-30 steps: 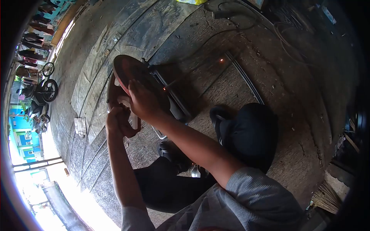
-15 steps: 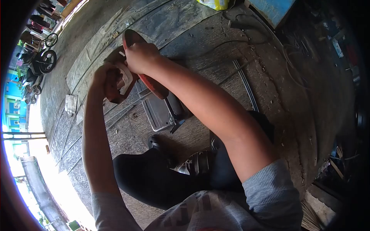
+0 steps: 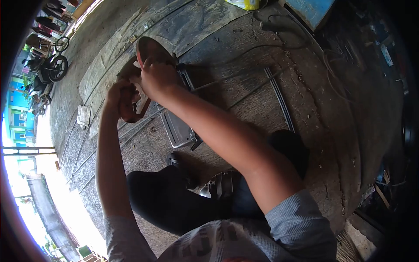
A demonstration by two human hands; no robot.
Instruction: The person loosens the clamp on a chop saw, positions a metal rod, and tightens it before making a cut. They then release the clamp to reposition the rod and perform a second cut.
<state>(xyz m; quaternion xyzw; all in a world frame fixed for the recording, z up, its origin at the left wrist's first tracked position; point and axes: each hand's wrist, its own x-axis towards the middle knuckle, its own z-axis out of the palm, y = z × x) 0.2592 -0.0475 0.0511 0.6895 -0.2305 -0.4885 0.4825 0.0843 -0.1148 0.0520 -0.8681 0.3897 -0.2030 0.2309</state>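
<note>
My left hand (image 3: 121, 97) is wrapped round the reddish-brown loop handle (image 3: 129, 116) of what looks like a cut-off saw. My right hand (image 3: 159, 79) has its fingers curled at the near edge of a dark, round, red-edged guard (image 3: 156, 49) on the same machine. The two hands are close together, the right one slightly farther forward. Beneath them on the floor stands the machine's grey metal base (image 3: 173, 129), with a black bracket (image 3: 187, 78) beyond my right wrist. My right hand and forearm hide part of the machine.
Long thin metal rods (image 3: 279, 98) lie on the concrete floor, and a worn sheet (image 3: 196, 22) is spread ahead. A pale block (image 3: 84, 115) lies at the left. Cables (image 3: 292, 41) curl near a blue box (image 3: 310, 13). Motorbikes (image 3: 54, 67) stand far left.
The red-edged guard has swung up and away from over the base, showing its round face and baring the bracket. My right hand has moved slightly nearer me; my left stays on the handle.
</note>
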